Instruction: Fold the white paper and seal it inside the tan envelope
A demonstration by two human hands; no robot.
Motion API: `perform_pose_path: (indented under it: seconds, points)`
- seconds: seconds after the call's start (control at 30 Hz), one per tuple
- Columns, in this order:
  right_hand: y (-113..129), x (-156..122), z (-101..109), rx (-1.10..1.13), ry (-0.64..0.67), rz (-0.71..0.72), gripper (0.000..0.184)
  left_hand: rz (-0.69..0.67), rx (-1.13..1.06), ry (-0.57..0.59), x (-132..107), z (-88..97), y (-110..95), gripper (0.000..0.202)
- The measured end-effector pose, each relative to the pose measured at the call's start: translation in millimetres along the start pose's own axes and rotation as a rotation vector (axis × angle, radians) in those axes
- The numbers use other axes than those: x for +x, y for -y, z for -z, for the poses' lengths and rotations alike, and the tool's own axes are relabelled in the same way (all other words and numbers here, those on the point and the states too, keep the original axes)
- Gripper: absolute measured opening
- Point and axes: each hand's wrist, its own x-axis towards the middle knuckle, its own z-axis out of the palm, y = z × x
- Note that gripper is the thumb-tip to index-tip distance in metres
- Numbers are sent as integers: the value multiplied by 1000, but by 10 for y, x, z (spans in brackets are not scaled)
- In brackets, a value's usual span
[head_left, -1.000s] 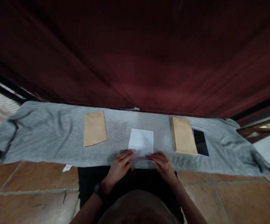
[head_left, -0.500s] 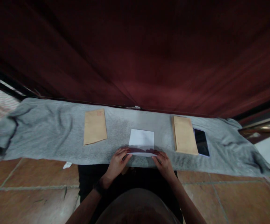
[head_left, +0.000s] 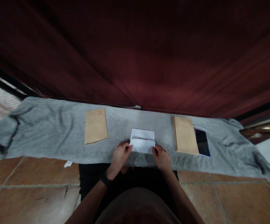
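A white sheet of paper [head_left: 142,140] lies on a grey cloth [head_left: 50,133], its near part folded up over the rest. My left hand [head_left: 120,155] pinches the fold's left corner. On the other side, my right hand [head_left: 161,156] pinches the right corner. Both hands have their fingers closed on the paper's lifted edge. A dark band sits on my left wrist.
A brown envelope [head_left: 96,125] lies left of the paper. A stack of brown envelopes [head_left: 185,135] lies to the right, with a dark phone [head_left: 202,142] beside it. A dark red curtain [head_left: 135,53] hangs behind the cloth. Tiled floor [head_left: 27,189] lies in front.
The paper's near edge, flat on the cloth a second ago, has been lifted and folded away from me. Both hands moved forward with it.
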Motion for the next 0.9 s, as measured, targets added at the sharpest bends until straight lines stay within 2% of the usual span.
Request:
perform_pose_path:
  seconds: [0.2, 0.37, 0.63, 0.9]
  points:
    - [124, 58, 48, -127, 29, -91, 27, 179, 134, 82, 56, 82, -166, 26]
    - [217, 127, 96, -186, 71, -186, 26, 269, 240, 154, 140, 146, -292, 30]
    - [201, 250, 80, -175, 56, -220, 29, 309, 281, 176, 264, 148, -344, 34]
    - [210, 459, 99, -225, 59, -250, 33, 301, 288, 138, 453, 62, -311, 37]
